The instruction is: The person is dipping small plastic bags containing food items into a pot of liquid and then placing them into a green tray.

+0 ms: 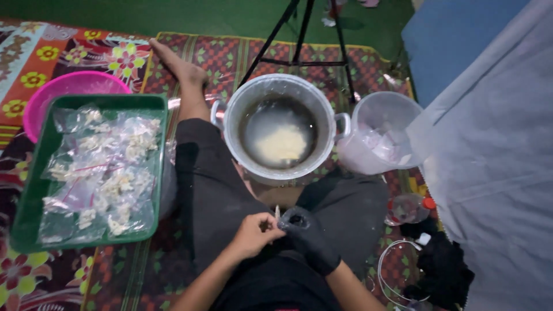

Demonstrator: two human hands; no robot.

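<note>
small clear plastic bag, barely visible, sits pinched between both hands over the person's lap, near the bottom middle of the scene. left hand is bare, its fingers pressed together on the bag's top edge. right hand wears a black glove and is curled closed against the same bag from the right; what is inside the bag is too small to tell. just beyond the hands, between the person's dark-trousered legs, stands a large metal pot with two side handles, holding murky liquid and a pale lump at the bottom. to the pot's right, touching its handle, is a clear plastic bucket lined with a plastic bag. to the left lies a green tray heaped with small sealed bags of whitish pieces, and behind it a pink basin. near the right knee sits a small clear container with a red cap. everything rests on a patterned red mat; black tripod legs stand at the far side, and grey cloth covers the right edge.
</note>
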